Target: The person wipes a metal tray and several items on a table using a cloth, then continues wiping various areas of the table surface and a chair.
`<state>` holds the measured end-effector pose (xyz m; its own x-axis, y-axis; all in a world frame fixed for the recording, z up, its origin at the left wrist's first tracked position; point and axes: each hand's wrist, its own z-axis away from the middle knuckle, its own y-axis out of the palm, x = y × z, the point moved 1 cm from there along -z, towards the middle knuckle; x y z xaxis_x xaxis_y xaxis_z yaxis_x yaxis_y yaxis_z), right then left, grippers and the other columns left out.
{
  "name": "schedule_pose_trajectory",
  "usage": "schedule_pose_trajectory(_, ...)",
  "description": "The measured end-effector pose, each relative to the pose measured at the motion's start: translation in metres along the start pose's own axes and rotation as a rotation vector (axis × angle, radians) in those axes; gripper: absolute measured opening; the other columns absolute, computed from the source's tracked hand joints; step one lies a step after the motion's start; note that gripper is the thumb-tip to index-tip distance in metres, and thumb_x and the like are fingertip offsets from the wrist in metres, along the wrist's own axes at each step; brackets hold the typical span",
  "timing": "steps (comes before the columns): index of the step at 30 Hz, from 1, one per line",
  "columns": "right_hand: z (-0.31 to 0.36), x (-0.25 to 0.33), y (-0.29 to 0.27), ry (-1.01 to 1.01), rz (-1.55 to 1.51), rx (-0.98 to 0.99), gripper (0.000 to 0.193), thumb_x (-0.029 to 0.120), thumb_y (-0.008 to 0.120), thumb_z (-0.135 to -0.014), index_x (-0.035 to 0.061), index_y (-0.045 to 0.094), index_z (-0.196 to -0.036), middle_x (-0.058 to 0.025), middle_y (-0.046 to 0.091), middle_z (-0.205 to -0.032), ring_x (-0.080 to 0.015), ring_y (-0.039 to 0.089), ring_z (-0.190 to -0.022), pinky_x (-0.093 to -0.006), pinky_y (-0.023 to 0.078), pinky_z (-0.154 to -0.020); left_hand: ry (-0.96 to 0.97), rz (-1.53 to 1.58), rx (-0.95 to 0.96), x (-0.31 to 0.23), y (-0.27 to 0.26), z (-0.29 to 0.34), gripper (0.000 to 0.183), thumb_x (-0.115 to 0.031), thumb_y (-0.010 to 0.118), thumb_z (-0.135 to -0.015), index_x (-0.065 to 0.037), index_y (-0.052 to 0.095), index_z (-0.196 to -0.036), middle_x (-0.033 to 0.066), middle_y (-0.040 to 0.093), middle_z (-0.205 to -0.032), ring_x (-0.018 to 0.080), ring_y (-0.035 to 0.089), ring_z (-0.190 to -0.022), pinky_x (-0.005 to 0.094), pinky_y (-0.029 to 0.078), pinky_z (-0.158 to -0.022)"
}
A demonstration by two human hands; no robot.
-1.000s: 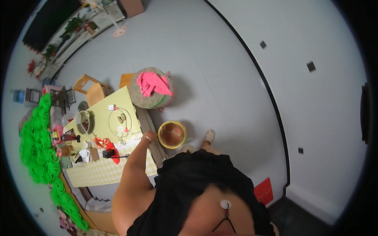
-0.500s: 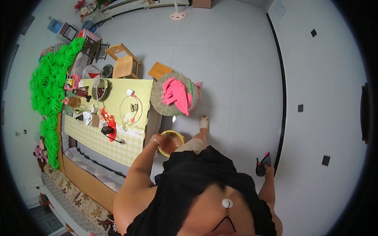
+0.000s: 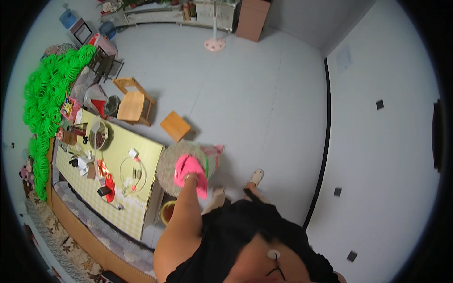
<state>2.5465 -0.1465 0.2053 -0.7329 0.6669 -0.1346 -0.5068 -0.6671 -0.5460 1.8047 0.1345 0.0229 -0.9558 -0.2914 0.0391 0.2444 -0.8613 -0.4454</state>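
My left arm reaches forward to a bright pink cloth [image 3: 202, 187] lying on a round, shaggy grey-green stool [image 3: 166, 162]. My left hand [image 3: 190, 177] is closed in the folds of the cloth, which hide its fingers; a bracelet shows at the wrist. Below, partly behind my forearm, stands a yellow basin [image 3: 166, 216] with brownish contents. Only a bit of my right arm shows at the lower edge, and my right hand is out of the picture.
Left of the stool is a table with a yellow-green checked cloth [image 3: 127, 214], holding a bowl [image 3: 104, 137], a cable loop and clutter. A small wooden stool [image 3: 175, 126] and a wooden chair [image 3: 134, 106] stand beyond. Green coils [image 3: 47, 104] line the sofa back. A wall rises at right.
My left hand has moved from the yellow basin's rim forward to the pink cloth, which is now bunched up. My right hand, with a dark grey thing with pink trim, has left the view.
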Motion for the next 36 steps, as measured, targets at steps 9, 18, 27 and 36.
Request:
schedule_pose_trajectory(9,-0.239,0.176,-0.221,-0.433,0.528,-0.06,0.051,0.028,0.071,-0.076,0.0069,0.064,-0.121,-0.0205,0.063,-0.121,-0.0369,0.059,-0.114,-0.0454,0.047,-0.097,0.211,1.874,-0.611,-0.016,-0.168,0.154,0.031,-0.013,0.067,-0.07,0.001,0.07,-0.097,0.0103,0.071,-0.09,0.0217,0.065,-0.075,0.0345,0.053,-0.074)
schedule_pose_trajectory(18,-0.296,0.523,-0.478,-0.723,-0.541,-0.35,0.041,0.015,0.071,-0.079,-0.0025,0.063,-0.114,-0.0193,0.068,-0.105,-0.0318,0.065,-0.096,-0.0397,0.049,-0.085,1.361,1.818,-0.904,-0.084,-0.431,0.36,0.042,-0.017,0.068,-0.061,0.009,0.065,-0.095,0.0208,0.068,-0.1,0.0312,0.066,-0.091,0.0398,0.051,-0.089)
schedule_pose_trajectory(27,-0.268,0.645,-0.531,-0.62,-0.408,-0.221,0.031,0.004,0.066,-0.081,-0.0045,0.065,-0.11,-0.0113,0.069,-0.101,-0.0228,0.064,-0.091,-0.0367,0.05,-0.084,2.172,1.321,-0.69,-0.157,-0.616,0.389,0.044,-0.019,0.069,-0.061,0.009,0.065,-0.095,0.0242,0.067,-0.105,0.0371,0.065,-0.094,0.0444,0.05,-0.09)
schedule_pose_trajectory(36,-0.341,0.759,-0.583,-0.314,0.04,-0.296,0.035,0.012,0.073,-0.074,-0.0011,0.068,-0.106,-0.0104,0.07,-0.093,-0.0218,0.066,-0.085,-0.0387,0.051,-0.077,2.323,1.084,-0.367,-0.215,-0.758,0.352,0.043,-0.019,0.069,-0.063,0.009,0.064,-0.097,0.0236,0.066,-0.105,0.0362,0.065,-0.094,0.0439,0.051,-0.09)
